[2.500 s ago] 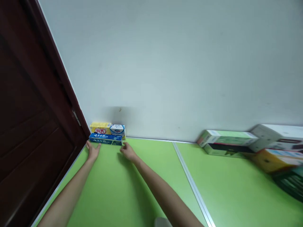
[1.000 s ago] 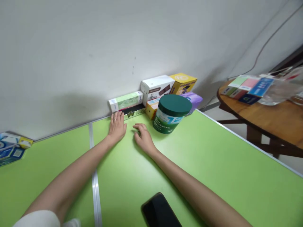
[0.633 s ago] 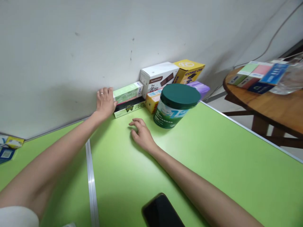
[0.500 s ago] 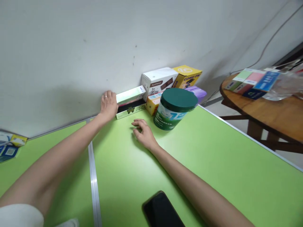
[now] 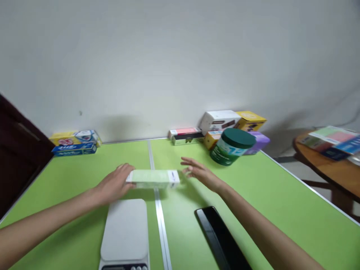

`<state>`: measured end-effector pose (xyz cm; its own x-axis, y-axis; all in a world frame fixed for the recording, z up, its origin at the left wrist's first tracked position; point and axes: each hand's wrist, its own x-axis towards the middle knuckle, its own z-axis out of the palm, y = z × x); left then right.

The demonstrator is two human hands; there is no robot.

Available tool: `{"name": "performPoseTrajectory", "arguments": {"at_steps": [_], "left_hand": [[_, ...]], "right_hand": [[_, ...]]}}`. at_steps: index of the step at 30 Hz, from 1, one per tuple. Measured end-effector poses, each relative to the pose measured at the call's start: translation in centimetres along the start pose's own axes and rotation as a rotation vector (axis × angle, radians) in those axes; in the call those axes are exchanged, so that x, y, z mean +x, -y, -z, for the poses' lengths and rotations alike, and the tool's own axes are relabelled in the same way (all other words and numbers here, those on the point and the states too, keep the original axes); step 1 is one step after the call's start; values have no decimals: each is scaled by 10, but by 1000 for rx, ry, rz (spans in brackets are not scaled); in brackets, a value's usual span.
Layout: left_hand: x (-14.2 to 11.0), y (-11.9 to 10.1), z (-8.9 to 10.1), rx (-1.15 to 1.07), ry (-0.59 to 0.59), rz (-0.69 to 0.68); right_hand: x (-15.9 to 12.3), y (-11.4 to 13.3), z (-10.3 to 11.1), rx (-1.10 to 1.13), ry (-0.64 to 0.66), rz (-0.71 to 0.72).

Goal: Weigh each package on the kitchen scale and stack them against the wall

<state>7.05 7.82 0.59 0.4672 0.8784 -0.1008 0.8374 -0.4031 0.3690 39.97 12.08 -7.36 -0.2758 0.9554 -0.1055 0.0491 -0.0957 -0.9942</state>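
Note:
A long pale green and white box [image 5: 153,178] is held above the table by my left hand [image 5: 119,182], which grips its left end. My right hand [image 5: 201,174] is close to the box's right end, fingers apart and apparently holding nothing. Below the box and my left hand lies a white kitchen scale [image 5: 125,230], its buttons at the near end. A black phone [image 5: 223,240] lies on the table near my right forearm.
By the wall are a pink box [image 5: 184,131], a black box [image 5: 188,139], a white box [image 5: 221,120], a yellow box [image 5: 251,120] and a green tub [image 5: 232,147]. Blue and yellow boxes [image 5: 74,149] lie far left. A wooden table [image 5: 317,161] with boxes stands right.
The pale green box has been lifted from the stack by the wall and brought nearer in my left hand. My view has turned left, showing the scale.

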Motion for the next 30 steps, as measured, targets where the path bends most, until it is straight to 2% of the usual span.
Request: {"name": "performPoseTrajectory", "arguments": {"at_steps": [2, 3, 6, 9, 11, 15, 18, 21, 25, 27, 30], "left_hand": [[-40, 7, -4, -28, 50, 52], [-55, 9, -7, -40, 65, 71], [-86, 15, -18, -74, 69, 96], [-104, 22, -31, -129, 62, 81], [-113, 27, -37, -190, 72, 72], [-133, 45, -48, -391, 24, 54], [-145, 59, -57, -515, -27, 149], [-149, 67, -65, -661, -19, 232], [-140, 79, -67, -807, -38, 219], [-132, 94, -64, -866, -119, 248], [-118, 126, -59, -938, -342, 270]], "right_hand": [[-32, 18, -35, -210, 227, 25], [-47, 25, -55, -331, 281, 50], [-80, 35, -111, -608, 341, 118], [-93, 30, -144, -759, 304, 66], [-94, 27, -150, -788, 268, 29], [-99, 29, -145, -809, 219, 67], [-103, 29, -142, -829, 200, 52], [-100, 28, -144, -824, 246, 43], [-79, 34, -151, -844, 317, 44], [-60, 40, -158, -866, 289, 55], [-22, 46, -180, -865, 243, 113]]}}
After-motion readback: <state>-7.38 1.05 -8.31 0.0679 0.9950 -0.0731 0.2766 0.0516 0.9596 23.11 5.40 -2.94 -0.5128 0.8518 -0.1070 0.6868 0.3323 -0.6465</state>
